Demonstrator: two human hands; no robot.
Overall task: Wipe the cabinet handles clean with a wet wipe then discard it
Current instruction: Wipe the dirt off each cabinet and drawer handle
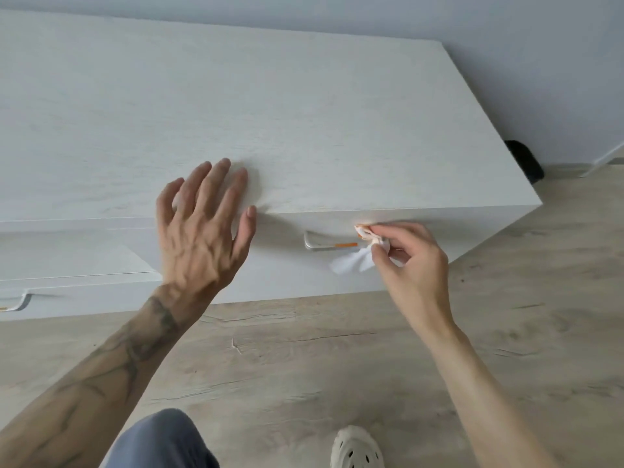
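1. Your cabinet [236, 106] is matt white board with a faint, pale wood-grain pattern, smooth on top and front.
2. The handle [324, 244] you are working at looks like brushed metal with a soft silver sheen; an orange smear lies along its bar.
3. The wet wipe [354, 261] in your right hand [408, 265] is thin, soft white cloth-like tissue, crumpled and stained orange near the top.
4. The floor [337, 366] is matt, light wood-look planking with visible grain and knots.
5. Your shoe [356, 449] looks like matt cream foam or rubber, perforated.
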